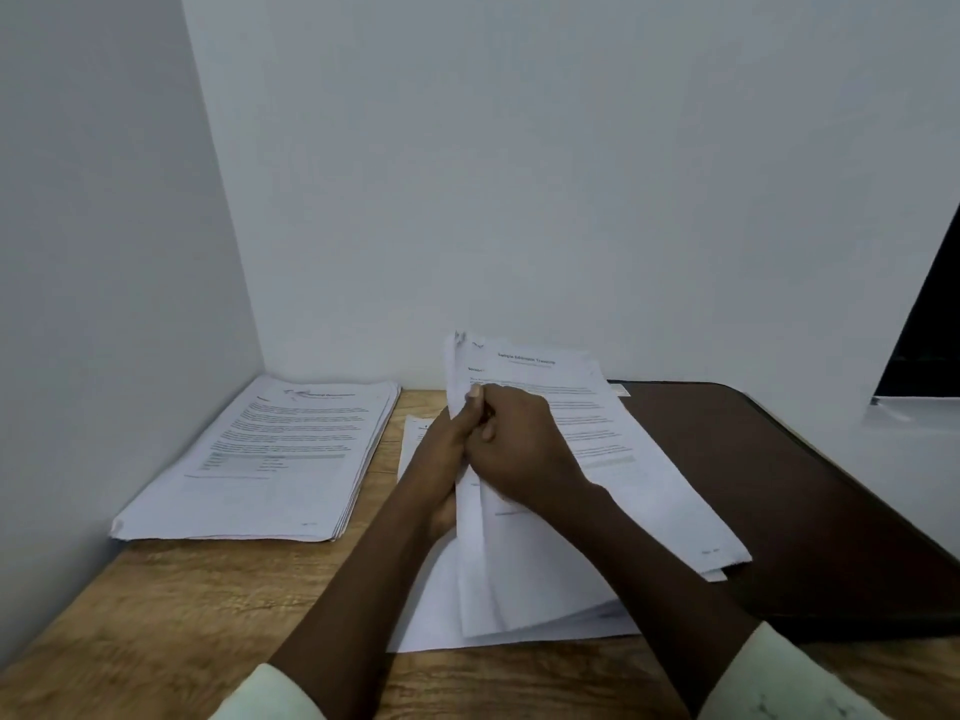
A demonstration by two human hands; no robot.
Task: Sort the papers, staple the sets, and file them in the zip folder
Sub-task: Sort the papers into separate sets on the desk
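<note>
Papers: one printed stack (270, 459) lies flat at the left of the table (156, 615), against the wall (104, 304); its heading is too blurred to read. At centre, my left hand (447, 459) and right hand (519, 449), pressed together, pinch the left edge of a raised sheaf (597, 433), whose heading is likewise illegible. The brown zip folder (779, 485) lies flat to the right.

white papers (623, 485), grey print, at the right hand (519, 449); white grey-banded stack (270, 459) left of it; dark brown folder (779, 485) right of it; tan wood-grain table (182, 615).
</note>
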